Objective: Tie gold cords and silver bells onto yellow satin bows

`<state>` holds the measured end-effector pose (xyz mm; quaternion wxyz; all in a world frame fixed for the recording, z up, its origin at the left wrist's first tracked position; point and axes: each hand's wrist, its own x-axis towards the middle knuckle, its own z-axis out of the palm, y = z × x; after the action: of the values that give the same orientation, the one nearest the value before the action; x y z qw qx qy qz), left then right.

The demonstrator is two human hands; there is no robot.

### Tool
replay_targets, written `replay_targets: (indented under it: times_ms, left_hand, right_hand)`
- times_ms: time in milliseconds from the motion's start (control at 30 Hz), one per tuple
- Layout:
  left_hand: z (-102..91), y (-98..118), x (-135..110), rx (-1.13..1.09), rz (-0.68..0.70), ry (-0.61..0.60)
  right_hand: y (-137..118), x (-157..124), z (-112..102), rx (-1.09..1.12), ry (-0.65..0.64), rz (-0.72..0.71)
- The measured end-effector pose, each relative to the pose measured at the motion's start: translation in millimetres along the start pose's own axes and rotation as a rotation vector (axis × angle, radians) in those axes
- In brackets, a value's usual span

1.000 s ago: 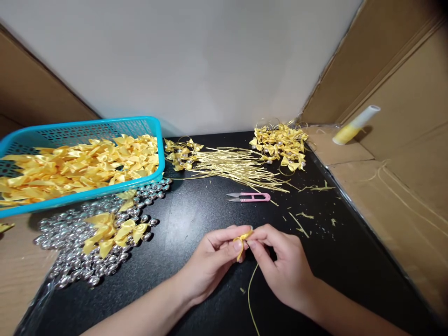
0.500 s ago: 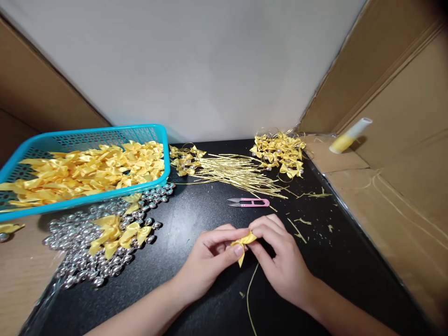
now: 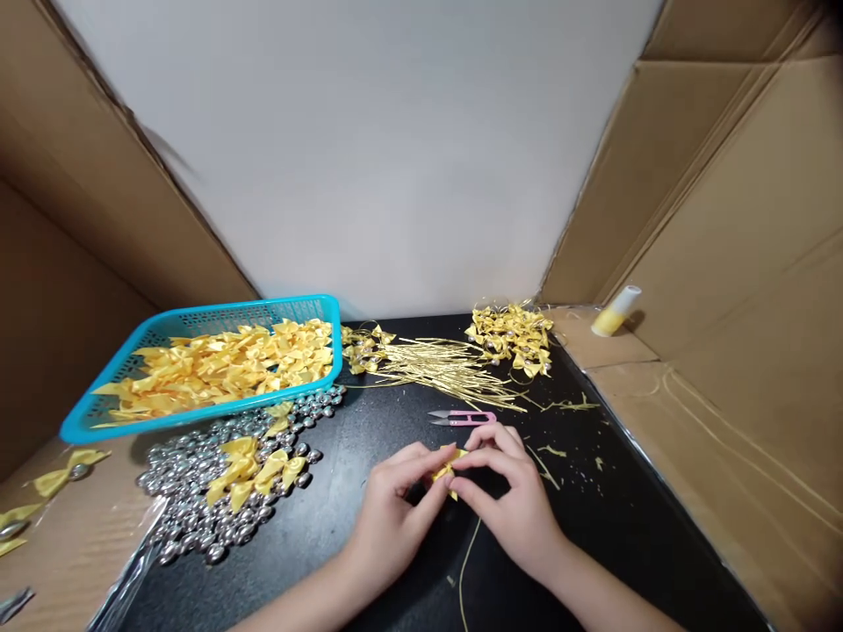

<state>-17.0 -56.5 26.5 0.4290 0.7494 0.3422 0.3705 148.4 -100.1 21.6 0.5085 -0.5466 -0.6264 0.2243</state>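
Thumb and fingers of my left hand (image 3: 395, 496) are closed on a yellow ribbon bow (image 3: 457, 455), which my fingers mostly cover. From the other side my right hand (image 3: 517, 500) pinches at the same bow, its thumb and index fingertip close to my left thumb. Below the hands a thin gold cord (image 3: 462, 575) hangs down and runs toward the front edge of the view. Whether it is joined to the bow is hidden. Just beyond my fingers lies a pair of pink thread snips (image 3: 471, 418), blades pointing left.
A blue basket (image 3: 198, 414) of yellow bows stands at left, behind silver beads (image 3: 198, 491) with several bows on top. Cut gold cords (image 3: 441, 364) lie at the back, beside a pile of beaded bows (image 3: 510, 338). A cone-shaped spool (image 3: 616, 312) stands on cardboard at right.
The camera view has tilted up, so the table things sit lower in it. My right thumb and index finger have shifted toward my left thumb at the bow's middle.
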Motion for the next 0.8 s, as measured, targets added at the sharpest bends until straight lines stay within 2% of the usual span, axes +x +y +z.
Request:
replay_targets:
  times_ms: [133, 267, 467, 667, 733, 800]
  left_hand:
    - [0.6, -1, -2, 0.092, 0.116, 0.003]
    - [0.5, -2, -1, 0.115, 0.146, 0.003]
    - [4.8, -4, -1, 0.081, 0.028, -0.021]
    - [7.7, -7, 1, 0.067, -0.132, -0.048]
    - [7.8, -7, 2, 0.047, -0.158, -0.050]
    - [8.2, -7, 3, 0.020, -0.174, -0.067]
  right_hand:
    - [-1, -1, 6, 0.063, 0.043, 0.040]
    - [0, -4, 13, 0.113, 0.090, 0.024]
    - [-1, -5, 21, 0.184, 0.116, 0.057]
    - [-12, 0, 0, 0.421, 0.187, -0.026]
    - [-9, 3, -6, 0.482, 0.189, 0.008]
    - [-4, 6, -8, 0.545, 0.182, 0.107]
